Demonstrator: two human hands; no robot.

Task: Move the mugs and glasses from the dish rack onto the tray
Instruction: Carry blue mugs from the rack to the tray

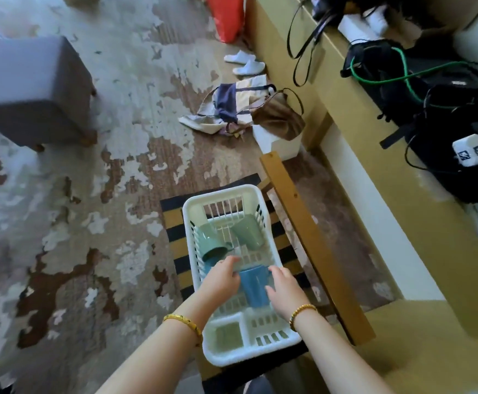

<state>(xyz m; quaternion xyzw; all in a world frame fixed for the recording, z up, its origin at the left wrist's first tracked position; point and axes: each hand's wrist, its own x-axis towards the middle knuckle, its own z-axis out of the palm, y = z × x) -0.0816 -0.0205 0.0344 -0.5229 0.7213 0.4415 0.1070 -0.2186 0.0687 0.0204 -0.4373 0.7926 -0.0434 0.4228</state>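
Note:
A white plastic dish rack [192, 220] sits on a chair with a striped cushion. Two green mugs lie in its far half, one at the left [210, 243] and one at the right [246, 230]. A blue mug [253, 288] stands in the middle of the rack. My right hand [284, 290] holds its right side, fingers and thumb curled round it. My left hand [223, 275] is at the mug's left side with curled fingers, over a bit of another blue thing [208, 264]. What my left hand holds is hidden. No tray is in view.
The chair's wooden frame [303, 231] runs along the rack's right side. A yellow desk [388, 177] with black bags and cables is at the right. Cloth bags [240, 109] and white slippers lie on the worn carpet ahead. A grey footstool [36, 92] stands at the left.

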